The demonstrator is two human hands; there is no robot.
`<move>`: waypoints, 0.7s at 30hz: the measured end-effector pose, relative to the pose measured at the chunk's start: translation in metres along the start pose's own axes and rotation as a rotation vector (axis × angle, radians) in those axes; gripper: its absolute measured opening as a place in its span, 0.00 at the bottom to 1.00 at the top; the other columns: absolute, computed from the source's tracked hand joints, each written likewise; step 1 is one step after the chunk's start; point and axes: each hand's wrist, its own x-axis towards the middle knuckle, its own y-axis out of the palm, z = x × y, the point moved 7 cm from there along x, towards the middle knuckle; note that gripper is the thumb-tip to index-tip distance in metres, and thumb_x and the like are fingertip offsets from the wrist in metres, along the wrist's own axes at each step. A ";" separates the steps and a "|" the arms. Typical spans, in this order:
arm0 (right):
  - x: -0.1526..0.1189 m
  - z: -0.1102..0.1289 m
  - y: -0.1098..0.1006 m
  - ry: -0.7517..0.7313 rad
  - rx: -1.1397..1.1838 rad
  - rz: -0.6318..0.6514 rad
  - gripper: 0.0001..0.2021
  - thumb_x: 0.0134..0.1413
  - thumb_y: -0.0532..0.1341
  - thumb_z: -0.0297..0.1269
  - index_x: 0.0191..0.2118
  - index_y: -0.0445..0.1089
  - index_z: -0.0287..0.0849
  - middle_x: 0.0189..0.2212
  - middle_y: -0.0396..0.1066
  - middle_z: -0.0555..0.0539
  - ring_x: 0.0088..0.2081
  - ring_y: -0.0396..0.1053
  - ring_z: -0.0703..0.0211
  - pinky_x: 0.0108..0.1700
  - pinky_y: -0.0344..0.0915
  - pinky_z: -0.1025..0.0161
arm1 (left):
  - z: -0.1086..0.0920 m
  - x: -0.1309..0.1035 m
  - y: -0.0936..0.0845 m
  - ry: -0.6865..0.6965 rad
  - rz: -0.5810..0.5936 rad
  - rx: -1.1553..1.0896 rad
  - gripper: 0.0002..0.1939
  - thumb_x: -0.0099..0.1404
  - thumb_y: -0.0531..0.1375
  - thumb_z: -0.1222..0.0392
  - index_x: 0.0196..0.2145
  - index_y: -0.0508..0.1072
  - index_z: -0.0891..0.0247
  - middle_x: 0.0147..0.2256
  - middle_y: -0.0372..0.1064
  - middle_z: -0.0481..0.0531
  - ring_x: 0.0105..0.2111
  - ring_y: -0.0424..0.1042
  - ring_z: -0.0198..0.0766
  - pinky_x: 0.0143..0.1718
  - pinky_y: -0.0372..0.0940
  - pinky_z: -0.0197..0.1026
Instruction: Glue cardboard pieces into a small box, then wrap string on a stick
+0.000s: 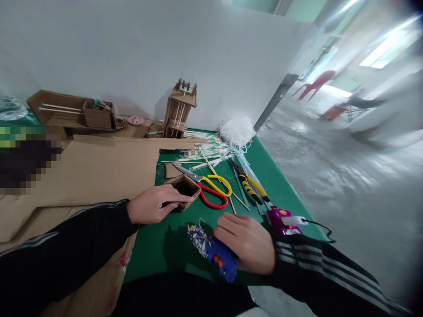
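Observation:
My left hand [160, 204] is closed on the near wall of a small open cardboard box [194, 193], with its index finger along the rim. My right hand [243, 240] is wrapped around a blue hot glue gun [224, 264]; pale wood shavings cling to its front end, which points toward the box. Just beyond the box lie scissors [214, 202] with one red and one yellow handle. Their blades rest by a small cardboard piece [171, 171].
Yellow-and-black pliers [253, 189], a purple socket [279, 219] with a white plug, thin sticks [211, 158] and white string [237, 131] lie right. Cardboard sheets [112, 169] cover the left. A cardboard tower [178, 112] and a long cardboard model [71, 110] stand behind.

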 end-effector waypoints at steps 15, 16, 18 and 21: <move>0.008 -0.015 0.013 0.068 -0.102 0.083 0.05 0.53 0.59 0.37 0.35 0.64 0.42 0.32 0.68 0.46 0.34 0.62 0.55 0.31 0.51 0.60 | 0.000 -0.001 0.001 -0.012 0.010 -0.017 0.23 0.69 0.52 0.69 0.59 0.66 0.52 0.42 0.73 0.49 0.40 0.66 0.40 0.46 0.61 0.42; 0.008 -0.015 0.013 0.068 -0.103 0.084 0.06 0.52 0.59 0.37 0.35 0.64 0.42 0.32 0.68 0.45 0.34 0.62 0.55 0.31 0.52 0.60 | 0.000 -0.001 0.001 -0.012 0.010 -0.017 0.23 0.69 0.52 0.69 0.59 0.66 0.52 0.41 0.73 0.49 0.40 0.66 0.40 0.46 0.61 0.42; 0.007 -0.016 0.012 0.069 -0.101 0.084 0.06 0.53 0.59 0.37 0.35 0.64 0.42 0.32 0.68 0.45 0.34 0.63 0.55 0.31 0.53 0.60 | 0.000 -0.001 0.001 -0.013 0.010 -0.019 0.23 0.69 0.52 0.69 0.59 0.66 0.52 0.41 0.73 0.49 0.40 0.66 0.40 0.45 0.61 0.42; 0.005 -0.016 0.009 0.073 -0.102 0.081 0.05 0.54 0.58 0.37 0.35 0.65 0.42 0.32 0.68 0.45 0.34 0.63 0.55 0.31 0.54 0.59 | 0.000 -0.001 0.001 -0.015 0.013 -0.026 0.24 0.69 0.53 0.69 0.59 0.66 0.52 0.41 0.73 0.50 0.41 0.66 0.41 0.46 0.61 0.42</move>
